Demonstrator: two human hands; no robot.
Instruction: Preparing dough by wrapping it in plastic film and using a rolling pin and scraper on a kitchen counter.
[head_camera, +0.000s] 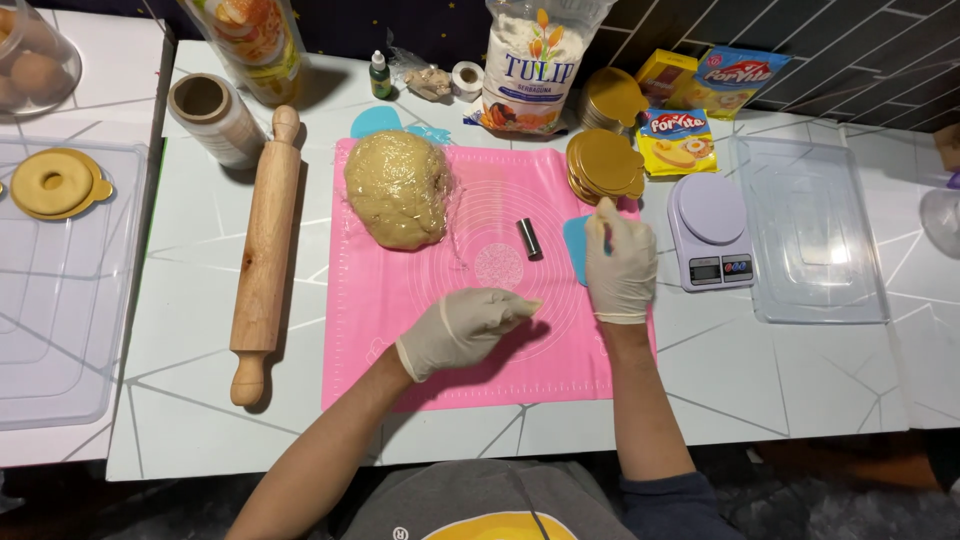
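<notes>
Left hand: the gloved left hand (462, 328) hovers low over the pink mat (400, 330), fingers (515, 305) pressed together into a loose pinch, tips meeting; whether anything sits between them I cannot tell.
Right hand: the gloved right hand (620, 262) rests at the mat's right edge, fingers curled round a blue scraper (575, 243), the forefinger stretched up along it.
Scraper: light blue, flat, rounded corner; only its left part shows, the rest lies under the glove.
Dough: a tan, lumpy dough (398, 188) sits on the mat's upper left, well apart from both hands, with a clear film clinging to its right side.
Flour patch: a small round dusting (498, 265) lies mid-mat, just above the left hand.
Cutter: a short dark metal tube (528, 238) lies between the dusting and the scraper.
Left of mat: a rolling pin (264, 255) lies lengthwise on the desk (190, 400); a film roll (212, 115) stands above it.
Far left: a clear tray (60, 330) holds a yellow ring (55, 183).
Right of mat: gold discs (605, 165) are stacked beside a scale (710, 230); a clear lid (810, 230) lies beyond.
Back edge: a flour bag (530, 65), cut off at the top.
Cut off: a clear jar at the right border, hard to make out.
</notes>
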